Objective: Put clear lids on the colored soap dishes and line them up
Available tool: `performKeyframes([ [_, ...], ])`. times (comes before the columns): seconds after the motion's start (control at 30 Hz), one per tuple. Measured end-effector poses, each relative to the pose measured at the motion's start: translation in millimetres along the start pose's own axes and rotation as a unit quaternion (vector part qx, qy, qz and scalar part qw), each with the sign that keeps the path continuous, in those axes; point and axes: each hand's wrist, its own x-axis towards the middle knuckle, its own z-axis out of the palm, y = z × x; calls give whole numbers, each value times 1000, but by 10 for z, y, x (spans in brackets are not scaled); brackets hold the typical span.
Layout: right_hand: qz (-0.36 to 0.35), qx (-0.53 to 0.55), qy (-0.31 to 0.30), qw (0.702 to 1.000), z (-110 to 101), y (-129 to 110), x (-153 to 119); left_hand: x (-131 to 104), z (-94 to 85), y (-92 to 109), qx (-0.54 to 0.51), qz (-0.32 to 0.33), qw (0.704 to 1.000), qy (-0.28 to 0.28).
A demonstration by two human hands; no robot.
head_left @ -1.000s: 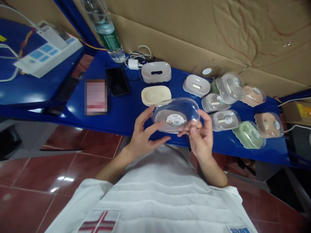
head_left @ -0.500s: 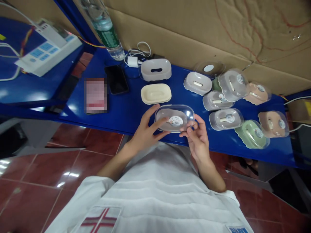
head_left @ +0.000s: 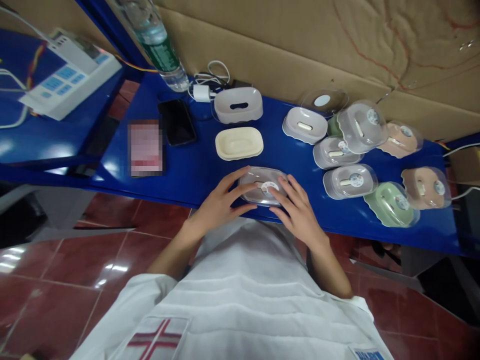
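Observation:
A soap box (head_left: 263, 175) with a clear domed lid and a round printed sticker lies near the front edge of the blue table. From its left end my left hand (head_left: 221, 200) grips it, fingers over the lid and thumb along the near side. My right hand (head_left: 301, 215) holds the opposite end, its fingers spread across the top and the thumb low at the front. Both hands cover part of the lid. Just behind it sits a cream oval tray (head_left: 240, 143), and farther back a grey oval piece (head_left: 239, 106) with a dark slot.
Several lidded soap boxes (head_left: 350, 181) in grey, green and peach stand to the right, one stacked on others. A loose clear lid (head_left: 333, 104) leans at the back. Leftward are a phone (head_left: 177, 122), a blurred-out packet (head_left: 145, 148), a water bottle (head_left: 163, 52) and a white charger (head_left: 201, 93).
The soap box has gone from tilted in my hands to lying flatter. My right hand has turned from gripping its side, palm up, to resting over its top. My left hand stays on it.

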Motion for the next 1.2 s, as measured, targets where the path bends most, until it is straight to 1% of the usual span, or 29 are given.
performKeyframes([
  [0.1,-10,9,0,1000,-26,5,52,-1,6,3,-5,-11,1000,24],
  [0.17,-18,15,5,1000,-40,12,91,1,2,6,-9,-21,999,30],
  [0.3,-20,8,0,1000,1,54,129,-15,1,-9,-8,-33,999,20],
  [0.4,-20,-5,3,1000,62,81,97,-43,17,-47,-13,-34,999,10],
  [0.53,-35,-21,16,999,115,94,43,-66,47,-101,-14,-22,1000,8],
  [0.63,-49,-25,47,997,162,111,44,-64,74,-104,-8,-15,1000,2],
  [0.7,-44,-33,83,995,211,134,59,-63,90,-88,19,-30,999,-24],
  [0.77,-20,-56,128,990,266,163,70,-65,93,-76,60,-43,996,-40],
  [0.83,17,-88,162,983,308,194,70,-51,67,-89,113,-33,993,-32],
  [0.87,36,-104,167,980,318,209,71,-28,38,-112,143,-25,989,-21],
  [0.93,65,-144,156,975,306,242,94,78,-61,-201,200,-10,980,-2],
  [1.0,81,-192,127,970,245,282,181,292,-216,-348,235,12,972,0],
  [1.07,87,-238,94,963,148,332,350,610,-407,-537,248,45,968,-20],
  [1.13,92,-269,68,956,53,395,574,972,-586,-740,257,59,964,-33],
  [1.2,100,-282,51,953,-1,469,787,1281,-698,-922,261,41,964,-21],
])
